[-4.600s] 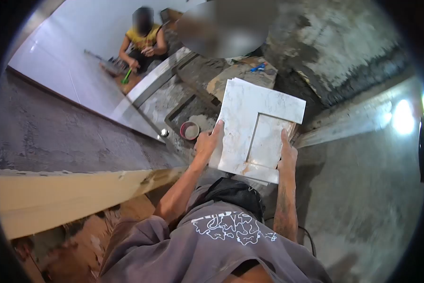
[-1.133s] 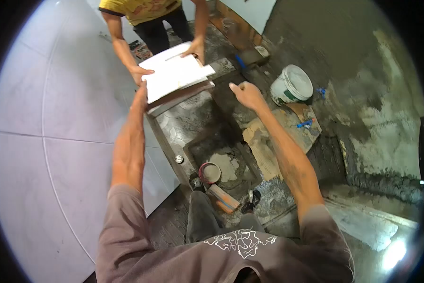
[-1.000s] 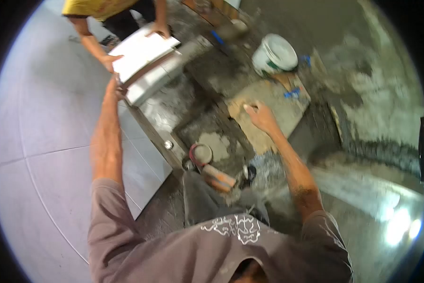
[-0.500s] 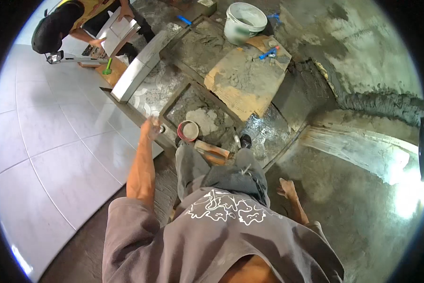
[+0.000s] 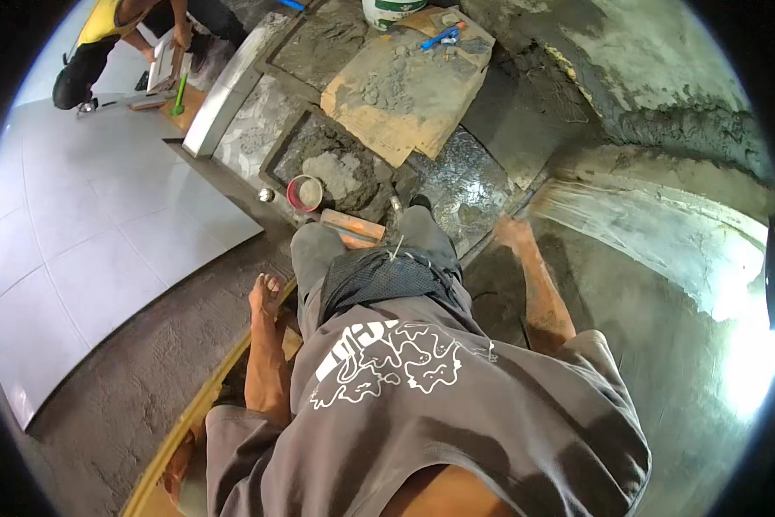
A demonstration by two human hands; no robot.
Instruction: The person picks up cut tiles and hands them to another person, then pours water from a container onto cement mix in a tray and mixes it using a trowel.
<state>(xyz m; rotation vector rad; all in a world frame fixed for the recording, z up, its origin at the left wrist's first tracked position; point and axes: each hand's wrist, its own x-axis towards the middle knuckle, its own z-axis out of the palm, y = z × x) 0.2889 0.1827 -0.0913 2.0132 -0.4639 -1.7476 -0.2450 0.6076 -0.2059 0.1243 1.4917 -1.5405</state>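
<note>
drawn back toward the body since the earlier view, the left hand now sits on the near left side of the pink-rimmed bowl, while the right hand has come forward to a place well to the bowl's right; far beyond the bowl on its left, the white panel in the co-worker's hands is lower and appears turned more on edge. the left grip is apart, its fingers loosely bent with nothing seen in them; a yellow-edged board runs close by on the near left of the bowl, and whether the hand touches it i cannot tell. the right grip is blurred, so i cannot tell whether its fingers are apart or together, though no object shows in it. the bowl stands upright with pale material inside, just beyond the left leg; a metal knob lies just left of it, an orange-sided block on its near right, and lumpy mortar to its right. footing beside the bowl looks cramped, so in my judgement the careful way is to keep the weight even, the arms wide for balance and the left shin clear of the bowl, which a knock could tip. a shoe in the mortar would likely mark it, and the block could make a foot roll.
</note>
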